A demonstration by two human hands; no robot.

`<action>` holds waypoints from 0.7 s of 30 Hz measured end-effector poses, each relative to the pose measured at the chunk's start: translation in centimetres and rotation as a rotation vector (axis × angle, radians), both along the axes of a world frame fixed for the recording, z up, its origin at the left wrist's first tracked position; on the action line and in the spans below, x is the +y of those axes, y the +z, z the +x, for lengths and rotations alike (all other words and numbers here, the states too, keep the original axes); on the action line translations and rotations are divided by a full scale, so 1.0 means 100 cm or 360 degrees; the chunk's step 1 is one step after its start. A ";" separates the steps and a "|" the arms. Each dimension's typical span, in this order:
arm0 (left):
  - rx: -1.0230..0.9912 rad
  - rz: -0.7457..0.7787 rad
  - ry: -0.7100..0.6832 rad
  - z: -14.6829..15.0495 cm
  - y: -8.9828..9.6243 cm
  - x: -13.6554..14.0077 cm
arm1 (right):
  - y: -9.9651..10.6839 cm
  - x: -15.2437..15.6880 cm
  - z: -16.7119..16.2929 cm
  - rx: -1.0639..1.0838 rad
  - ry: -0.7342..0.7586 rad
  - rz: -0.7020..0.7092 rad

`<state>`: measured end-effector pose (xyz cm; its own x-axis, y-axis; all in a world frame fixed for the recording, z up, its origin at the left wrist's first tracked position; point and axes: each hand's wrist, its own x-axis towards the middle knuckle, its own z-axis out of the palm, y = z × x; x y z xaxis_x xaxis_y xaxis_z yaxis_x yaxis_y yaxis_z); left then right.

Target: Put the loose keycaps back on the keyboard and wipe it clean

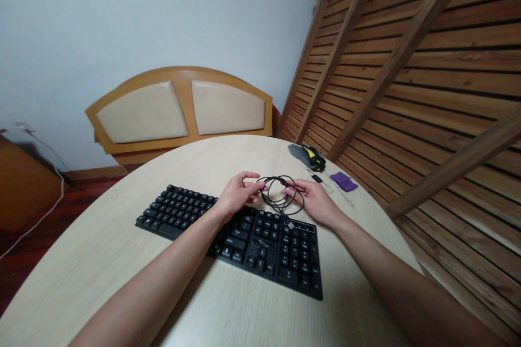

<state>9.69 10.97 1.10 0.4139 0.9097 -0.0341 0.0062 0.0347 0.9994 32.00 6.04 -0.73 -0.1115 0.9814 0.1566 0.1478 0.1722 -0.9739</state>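
A thin black cable is gathered in loose loops above the far edge of a black keyboard. My left hand pinches the left side of the loops between thumb and fingers. On the right side of the coil, my right hand has its fingers closed on the cable too. A silvery USB plug at the cable's end hangs over the number pad. The keyboard lies at a slant on the table, and my left forearm covers part of its keys.
The round, pale table carries a grey and yellow-black bundle, a small black item with a white cord, and a purple cloth at its far right. Beyond stand a padded headboard and a slatted wooden frame.
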 end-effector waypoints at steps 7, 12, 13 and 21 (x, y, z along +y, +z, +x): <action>0.0079 0.0061 -0.0044 0.002 0.003 -0.003 | 0.002 -0.001 0.006 0.0200 -0.0063 -0.0155; 0.0060 0.0094 -0.0081 0.004 0.004 -0.004 | 0.006 -0.003 0.002 0.0190 0.0000 -0.0106; 0.0053 0.0098 -0.0095 0.004 0.004 -0.005 | 0.004 -0.003 0.001 0.0130 0.0007 -0.0046; 0.0035 0.0110 -0.0198 0.003 0.012 -0.010 | -0.004 0.001 -0.007 -0.0260 -0.0059 0.0241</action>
